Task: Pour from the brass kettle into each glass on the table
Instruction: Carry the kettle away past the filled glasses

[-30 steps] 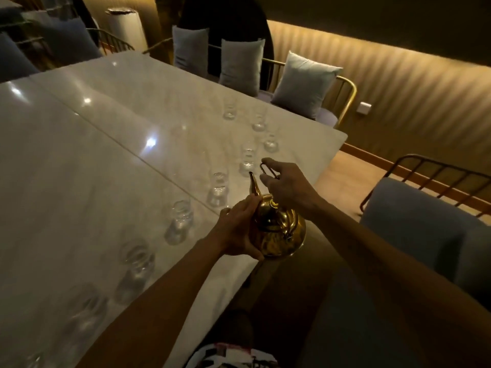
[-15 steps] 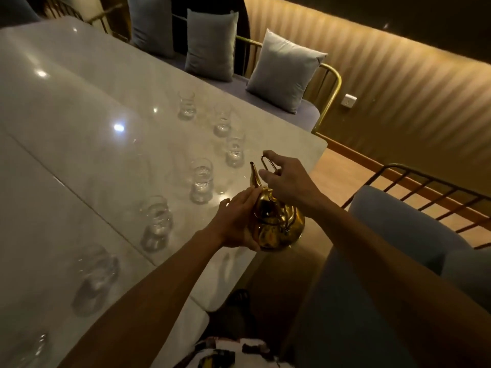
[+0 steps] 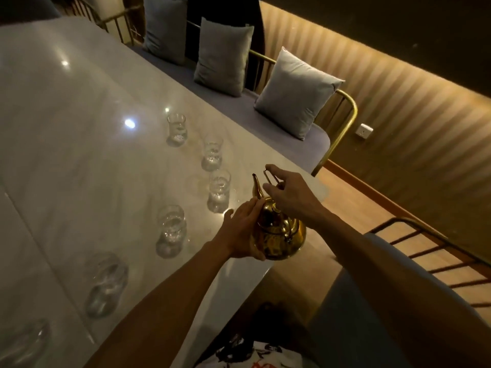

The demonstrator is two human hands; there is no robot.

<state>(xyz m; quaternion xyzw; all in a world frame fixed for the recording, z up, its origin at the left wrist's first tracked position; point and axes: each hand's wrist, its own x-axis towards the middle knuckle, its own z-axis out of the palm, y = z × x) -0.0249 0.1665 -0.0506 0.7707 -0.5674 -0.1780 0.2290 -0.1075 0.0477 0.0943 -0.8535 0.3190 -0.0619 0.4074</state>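
Over the glossy marble table point(image 3: 79, 168) edge, the left hand point(image 3: 240, 235) cups the brass kettle point(image 3: 279, 235), thumb beneath. The right hand point(image 3: 289, 197) pinches its handle. Glasses point(image 3: 219, 191) line up left of the fingers. Beyond them are grey cushions point(image 3: 297, 94) and a ribbed, lit wall point(image 3: 398, 102).

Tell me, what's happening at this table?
A person holds a brass kettle at the edge of the table: the right hand pinches its wire handle, the left hand cups its round body. The spout points up, so nothing is pouring at this moment. A row of small glasses stands on the table, the nearest glass just beyond the spout. Whether any holds liquid is hard to tell.
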